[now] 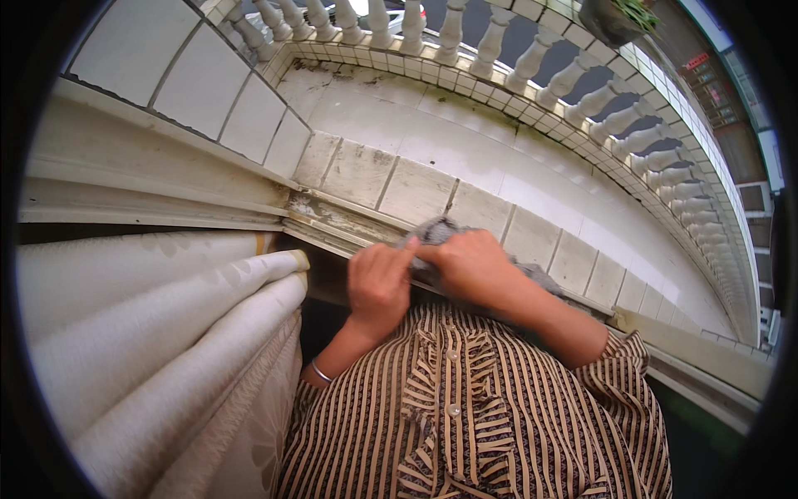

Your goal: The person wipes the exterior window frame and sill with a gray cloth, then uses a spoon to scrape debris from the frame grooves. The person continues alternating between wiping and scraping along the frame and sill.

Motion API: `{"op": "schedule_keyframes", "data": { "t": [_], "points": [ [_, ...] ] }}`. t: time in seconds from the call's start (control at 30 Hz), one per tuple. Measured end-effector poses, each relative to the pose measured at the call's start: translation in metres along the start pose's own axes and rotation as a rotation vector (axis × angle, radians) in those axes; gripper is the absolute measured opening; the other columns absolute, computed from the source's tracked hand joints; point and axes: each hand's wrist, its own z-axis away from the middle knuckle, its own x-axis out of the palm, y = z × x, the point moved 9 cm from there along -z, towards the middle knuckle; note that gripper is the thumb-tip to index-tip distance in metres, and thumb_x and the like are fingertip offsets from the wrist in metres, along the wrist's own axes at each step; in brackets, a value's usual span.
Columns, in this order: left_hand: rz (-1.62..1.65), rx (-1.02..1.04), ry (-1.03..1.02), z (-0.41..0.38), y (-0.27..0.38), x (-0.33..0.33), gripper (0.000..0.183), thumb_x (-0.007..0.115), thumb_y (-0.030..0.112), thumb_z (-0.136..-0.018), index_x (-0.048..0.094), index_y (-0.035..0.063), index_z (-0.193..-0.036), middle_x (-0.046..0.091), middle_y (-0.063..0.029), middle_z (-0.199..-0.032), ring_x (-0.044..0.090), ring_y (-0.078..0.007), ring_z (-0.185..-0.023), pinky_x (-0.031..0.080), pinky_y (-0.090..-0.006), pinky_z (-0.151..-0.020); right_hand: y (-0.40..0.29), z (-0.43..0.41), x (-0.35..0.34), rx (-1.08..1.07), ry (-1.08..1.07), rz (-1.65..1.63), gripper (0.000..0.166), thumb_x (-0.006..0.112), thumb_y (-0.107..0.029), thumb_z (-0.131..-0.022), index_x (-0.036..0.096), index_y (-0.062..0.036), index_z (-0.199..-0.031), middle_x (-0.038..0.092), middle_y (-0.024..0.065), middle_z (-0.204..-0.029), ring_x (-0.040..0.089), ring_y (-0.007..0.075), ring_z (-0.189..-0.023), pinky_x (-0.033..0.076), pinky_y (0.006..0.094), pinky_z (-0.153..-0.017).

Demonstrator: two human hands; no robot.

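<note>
A grey cloth point(437, 231) lies bunched over the window sill track point(349, 218), and a loose part of it trails to the right beneath my right forearm. My right hand point(475, 265) is closed on the cloth. Close beside it, my left hand point(379, 284) is at the inner edge of the window frame, fingers bent and slightly blurred. Its index finger meets the cloth near my right thumb; whether it grips the cloth cannot be made out. Dirt and worn patches mark the track left of the cloth.
Cream patterned curtains point(187, 349) hang at the left, close to my left arm. Outside the window runs a tiled ledge point(418, 187), then a balustrade point(449, 37) with a potted plant point(617, 19) on its rail. A window frame edge point(698, 368) stands at the right.
</note>
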Motion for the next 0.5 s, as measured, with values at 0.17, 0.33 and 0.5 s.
{"op": "schedule_keyframes", "data": {
  "t": [0.17,0.33,0.5],
  "points": [
    [-0.320,-0.186,0.086,-0.012,-0.063,-0.033,0.042,0.056,0.005,-0.090,0.063,0.0065,-0.131,0.062,-0.0108,-0.101,0.057,-0.0329,-0.105,0.042,-0.0455,-0.093,-0.053,-0.094,0.007,-0.173,0.082,0.035,0.018,0.069,-0.022,-0.081,0.071,-0.0055,-0.087,0.070,0.0147,-0.073,0.070,0.0328,-0.066,0.056,0.0445,-0.061],
    [-0.409,-0.276,0.073,-0.022,-0.086,-0.052,0.045,0.057,0.005,-0.088,0.059,0.0002,-0.132,0.063,-0.0133,-0.104,0.056,-0.0350,-0.103,0.045,-0.0450,-0.091,-0.082,-0.132,-0.001,-0.326,0.129,0.055,0.013,0.064,-0.017,-0.081,0.071,-0.0060,-0.079,0.073,0.0116,-0.076,0.073,0.0288,-0.072,0.058,0.0404,-0.060],
    [-0.298,-0.245,0.008,-0.015,-0.057,-0.032,0.045,0.056,-0.001,-0.085,0.060,-0.0020,-0.130,0.063,-0.0165,-0.103,0.057,-0.0354,-0.098,0.048,-0.0436,-0.088,-0.058,-0.096,0.007,-0.350,0.102,0.092,0.016,0.063,-0.019,-0.084,0.071,-0.0049,-0.085,0.073,0.0111,-0.076,0.073,0.0256,-0.071,0.057,0.0391,-0.058]
  ]
}}
